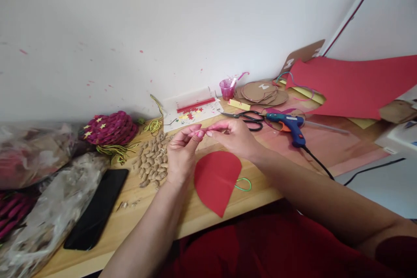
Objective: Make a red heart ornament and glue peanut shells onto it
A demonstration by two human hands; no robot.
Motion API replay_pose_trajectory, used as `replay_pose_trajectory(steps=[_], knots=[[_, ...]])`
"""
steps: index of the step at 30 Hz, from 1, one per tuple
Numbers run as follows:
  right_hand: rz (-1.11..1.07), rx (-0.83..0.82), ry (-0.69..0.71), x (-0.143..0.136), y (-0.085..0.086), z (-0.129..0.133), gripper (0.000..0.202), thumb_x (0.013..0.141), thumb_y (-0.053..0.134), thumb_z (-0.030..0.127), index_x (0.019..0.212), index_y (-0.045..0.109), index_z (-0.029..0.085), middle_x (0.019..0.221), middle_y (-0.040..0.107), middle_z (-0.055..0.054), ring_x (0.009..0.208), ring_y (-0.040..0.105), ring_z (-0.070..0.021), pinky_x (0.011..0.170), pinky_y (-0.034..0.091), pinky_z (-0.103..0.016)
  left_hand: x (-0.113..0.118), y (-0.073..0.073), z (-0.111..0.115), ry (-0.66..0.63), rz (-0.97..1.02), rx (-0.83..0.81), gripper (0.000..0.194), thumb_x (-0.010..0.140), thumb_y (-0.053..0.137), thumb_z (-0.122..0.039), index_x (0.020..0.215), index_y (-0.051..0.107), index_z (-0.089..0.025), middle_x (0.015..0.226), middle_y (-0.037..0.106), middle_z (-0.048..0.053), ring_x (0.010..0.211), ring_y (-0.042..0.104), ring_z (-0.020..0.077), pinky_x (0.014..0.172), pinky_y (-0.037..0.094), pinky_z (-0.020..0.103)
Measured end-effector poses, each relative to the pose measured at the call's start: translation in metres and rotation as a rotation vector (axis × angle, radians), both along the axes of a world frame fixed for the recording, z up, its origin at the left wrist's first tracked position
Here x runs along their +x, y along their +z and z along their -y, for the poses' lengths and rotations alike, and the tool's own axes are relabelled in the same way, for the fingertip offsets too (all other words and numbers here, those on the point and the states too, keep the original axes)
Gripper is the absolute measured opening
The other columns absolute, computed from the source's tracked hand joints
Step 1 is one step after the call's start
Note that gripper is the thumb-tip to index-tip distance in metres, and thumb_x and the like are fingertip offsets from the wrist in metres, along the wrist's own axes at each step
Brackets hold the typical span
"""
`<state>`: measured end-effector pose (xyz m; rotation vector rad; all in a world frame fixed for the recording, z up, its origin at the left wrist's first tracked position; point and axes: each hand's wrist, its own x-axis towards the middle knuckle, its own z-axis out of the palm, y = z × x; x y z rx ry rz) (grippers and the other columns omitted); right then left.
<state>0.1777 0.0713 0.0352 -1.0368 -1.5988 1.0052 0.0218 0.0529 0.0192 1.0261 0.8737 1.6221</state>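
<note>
**Fingertips Pinched Over Red Cutout**

Tiny piece, too small to identify, nipped between 2 sets of fingertips above red paper cutout [215,180] on table [130,217]. Left hand [181,155] curled, right hand [235,137] wrist-bent. Seed pile [151,160] just beside; scissors [248,117], glue gun [289,125] beyond.

A red paper cutout [215,181] lies beside a green wire loop [243,184] on the light wooden table [130,217]. The glue gun [289,125] is teal and blue with an orange trigger; the scissors [249,118] have black handles. The magenta woven piece [109,128] carries yellow stars, near tan seeds [151,160], a black phone [97,208] and a pink cup [227,88]
</note>
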Motion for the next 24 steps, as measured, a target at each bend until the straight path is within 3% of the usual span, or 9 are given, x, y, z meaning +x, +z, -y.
replay_pose_trajectory(steps=[5,13,24], knots=[[-0.142,-0.151,0.091,0.004,-0.001,-0.004,0.016,0.078,0.074,0.030,0.087,0.080,0.017,0.091,0.080,-0.007,0.088,0.073,-0.0206,0.084,0.053,-0.035,-0.002,-0.004,0.002,0.040,-0.138,0.092,0.018,0.077,0.085,-0.023,0.094,0.079,-0.023,0.089,0.079,0.001,0.083,0.074,0.0122,0.082,0.058,0.023],[-0.333,-0.420,0.072,0.000,0.003,-0.001,0.011,0.064,0.078,0.026,0.068,0.072,0.017,0.064,0.068,0.000,0.061,0.057,-0.0113,0.063,0.042,-0.028,0.001,-0.004,0.007,0.167,-0.385,0.212,0.013,0.081,0.082,-0.023,0.094,0.080,-0.023,0.092,0.080,0.003,0.086,0.075,0.0148,0.084,0.060,0.026],[-0.425,-0.490,0.089,0.001,0.005,0.000,0.011,0.056,0.073,0.025,0.059,0.065,0.019,0.058,0.062,0.003,0.058,0.049,-0.0097,0.052,0.028,-0.025,0.002,-0.003,0.011,0.116,-0.406,0.244,0.012,0.081,0.081,-0.021,0.093,0.079,-0.022,0.093,0.080,0.003,0.087,0.075,0.0159,0.086,0.060,0.028]])
